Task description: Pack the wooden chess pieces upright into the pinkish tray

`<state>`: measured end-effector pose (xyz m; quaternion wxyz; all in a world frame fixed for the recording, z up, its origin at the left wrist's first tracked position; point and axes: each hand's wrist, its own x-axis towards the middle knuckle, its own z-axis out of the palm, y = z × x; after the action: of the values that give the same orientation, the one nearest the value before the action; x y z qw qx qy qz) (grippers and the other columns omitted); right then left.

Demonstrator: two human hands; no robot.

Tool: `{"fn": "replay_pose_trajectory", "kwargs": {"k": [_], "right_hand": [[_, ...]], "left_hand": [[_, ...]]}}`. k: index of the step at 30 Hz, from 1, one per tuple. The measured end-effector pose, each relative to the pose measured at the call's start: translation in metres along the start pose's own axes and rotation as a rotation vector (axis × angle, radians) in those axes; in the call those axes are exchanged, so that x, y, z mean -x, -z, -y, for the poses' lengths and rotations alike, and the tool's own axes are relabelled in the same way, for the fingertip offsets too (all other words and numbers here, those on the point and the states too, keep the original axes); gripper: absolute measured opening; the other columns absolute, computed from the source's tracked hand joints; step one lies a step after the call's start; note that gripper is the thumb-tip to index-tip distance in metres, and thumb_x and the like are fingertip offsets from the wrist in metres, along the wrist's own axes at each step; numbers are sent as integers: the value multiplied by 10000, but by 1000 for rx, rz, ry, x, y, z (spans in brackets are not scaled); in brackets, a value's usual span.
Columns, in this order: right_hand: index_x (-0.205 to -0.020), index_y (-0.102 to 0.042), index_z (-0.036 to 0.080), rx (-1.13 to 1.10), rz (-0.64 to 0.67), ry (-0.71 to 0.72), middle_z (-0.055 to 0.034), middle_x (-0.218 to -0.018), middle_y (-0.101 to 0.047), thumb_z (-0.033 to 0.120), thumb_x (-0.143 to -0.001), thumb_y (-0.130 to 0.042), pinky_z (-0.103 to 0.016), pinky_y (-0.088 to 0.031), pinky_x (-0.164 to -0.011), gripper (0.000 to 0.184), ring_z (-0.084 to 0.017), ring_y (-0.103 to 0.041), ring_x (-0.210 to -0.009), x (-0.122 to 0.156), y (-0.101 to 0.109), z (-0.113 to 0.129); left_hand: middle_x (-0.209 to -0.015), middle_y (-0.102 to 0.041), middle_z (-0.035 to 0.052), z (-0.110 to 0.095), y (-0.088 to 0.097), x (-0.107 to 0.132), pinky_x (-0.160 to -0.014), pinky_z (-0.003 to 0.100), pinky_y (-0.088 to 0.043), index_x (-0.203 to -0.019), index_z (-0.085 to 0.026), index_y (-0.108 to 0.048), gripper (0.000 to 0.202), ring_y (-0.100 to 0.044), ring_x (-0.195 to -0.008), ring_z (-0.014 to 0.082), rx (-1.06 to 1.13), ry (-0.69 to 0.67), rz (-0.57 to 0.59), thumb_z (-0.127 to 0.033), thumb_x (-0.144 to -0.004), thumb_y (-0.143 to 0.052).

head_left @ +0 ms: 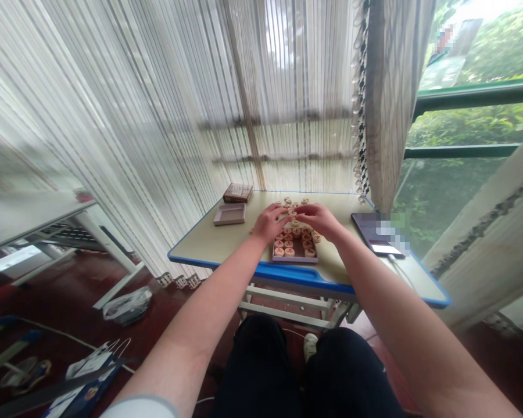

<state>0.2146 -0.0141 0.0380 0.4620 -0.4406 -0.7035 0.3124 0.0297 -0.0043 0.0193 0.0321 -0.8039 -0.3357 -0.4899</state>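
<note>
Round wooden xiangqi pieces (292,212) with carved characters lie in a loose cluster at the middle of the table, between my two hands. My left hand (270,223) reaches in from the left, its fingers apart and bent over the near pieces. From the right, my right hand (320,219) brings its fingertips to the same cluster, thumb and forefinger slightly apart; whether it touches a piece is hard to make out. Just below the hands sits a shallow box (294,259) with several pieces in rows, and its brown bottom shows in part. One piece (316,237) rests by the box's right side.
On the table's left stand an open shallow lid (229,214) and a brown patterned box (237,193). A tablet or large phone (377,235) with a white cable (398,266) lies at the right. The table has a blue edge (287,271); striped curtains hang behind.
</note>
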Motion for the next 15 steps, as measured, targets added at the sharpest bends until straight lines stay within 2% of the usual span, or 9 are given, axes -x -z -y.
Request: {"fn": "replay_pose_trajectory", "kwargs": {"k": [9,12,15], "right_hand": [[-1026,-654,202,-12,60,17,-58,-1002,-672,382,-726,-633,-292,-478,-797,351,-163,-614,-891,1,-1,0],[-1002,-664,201,48,64,35,-55,-967,-675,410,-737,-612,-285,-472,-775,342,-159,-609,-864,1,2,1],[-941,-676,192,193,45,11,-49,-881,-672,452,-722,-607,-275,-461,-705,347,-158,-596,-790,1,9,5]], "left_hand": [[-908,-630,63,-3,-1,0,-780,289,-487,-950,-172,-644,273,-599,-853,151,24,19,13,-383,-836,-511],[-900,-624,62,-5,1,0,-779,282,-483,-959,-175,-643,286,-594,-842,148,18,-1,16,-397,-832,-515],[-880,-604,58,-6,5,2,-711,268,-475,-1015,-170,-601,320,-567,-720,126,-30,57,-81,-415,-840,-493]]}}
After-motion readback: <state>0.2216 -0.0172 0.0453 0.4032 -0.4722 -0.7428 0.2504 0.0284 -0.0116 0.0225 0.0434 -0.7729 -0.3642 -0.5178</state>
